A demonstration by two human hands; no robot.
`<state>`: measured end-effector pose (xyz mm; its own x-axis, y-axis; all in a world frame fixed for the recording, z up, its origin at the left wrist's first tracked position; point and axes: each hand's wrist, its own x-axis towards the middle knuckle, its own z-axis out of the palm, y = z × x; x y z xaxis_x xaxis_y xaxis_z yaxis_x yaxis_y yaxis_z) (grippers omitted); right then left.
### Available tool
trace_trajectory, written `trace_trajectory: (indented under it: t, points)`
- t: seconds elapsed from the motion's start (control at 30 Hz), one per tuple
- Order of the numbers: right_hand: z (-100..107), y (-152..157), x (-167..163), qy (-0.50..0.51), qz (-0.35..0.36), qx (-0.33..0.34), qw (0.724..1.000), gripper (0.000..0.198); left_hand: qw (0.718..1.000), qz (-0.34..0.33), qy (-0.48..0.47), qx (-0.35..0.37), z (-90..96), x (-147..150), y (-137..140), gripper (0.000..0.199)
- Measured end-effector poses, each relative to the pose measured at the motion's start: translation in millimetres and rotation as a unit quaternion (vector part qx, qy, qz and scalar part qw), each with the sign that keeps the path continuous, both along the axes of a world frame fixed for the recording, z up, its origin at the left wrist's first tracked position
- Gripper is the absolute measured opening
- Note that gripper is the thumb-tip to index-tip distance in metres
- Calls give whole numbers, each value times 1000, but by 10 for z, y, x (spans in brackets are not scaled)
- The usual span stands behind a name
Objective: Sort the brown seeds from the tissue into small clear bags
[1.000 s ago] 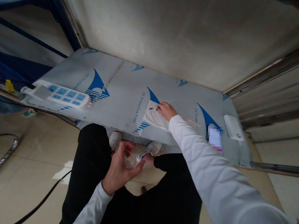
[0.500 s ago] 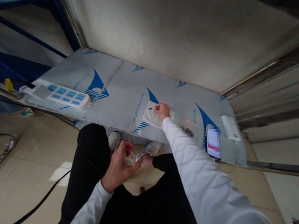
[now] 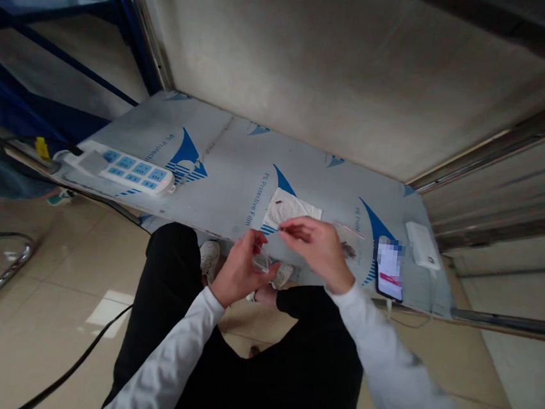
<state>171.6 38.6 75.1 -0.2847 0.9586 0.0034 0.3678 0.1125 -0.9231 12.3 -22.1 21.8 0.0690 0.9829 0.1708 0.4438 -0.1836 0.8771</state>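
My left hand (image 3: 242,268) is closed around a small clear plastic container (image 3: 261,259), holding it just off the bench's front edge, above my lap. My right hand (image 3: 314,244) is in a pinch close to the container, its fingertips to the right of and slightly above it. Something tiny and dark seems to be between those fingertips, too small to name. Behind the right hand lies a white tissue (image 3: 296,208), partly covered by the fingers. One small dark piece (image 3: 279,202) rests on the tissue near its far left corner.
A white power strip (image 3: 133,172) lies on the film-covered bench (image 3: 238,162) at left. To the right are a clear bag (image 3: 347,244) with dark contents, a phone (image 3: 390,270) with a cable, and a white power bank (image 3: 421,244). A wall stands behind.
My right hand has left the tissue and come back toward me, near the container. The left hand has risen slightly and shifted right with the container. The view has shifted a little.
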Motion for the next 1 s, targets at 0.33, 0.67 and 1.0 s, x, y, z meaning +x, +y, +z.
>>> trace_trajectory:
  t: [0.33,0.67,1.0]
  points:
    - [320,-541,-16,-305,168,162,923,12,997,-35,-37,52,109,344,-38,35]
    - [-153,144,50,-173,13,166,971,17,996,83,-7,31,-15,98,-36,34]
    - [-1035,1154,-62,-339,17,173,924,14,992,122,5,0,-49,-168,-142,35]
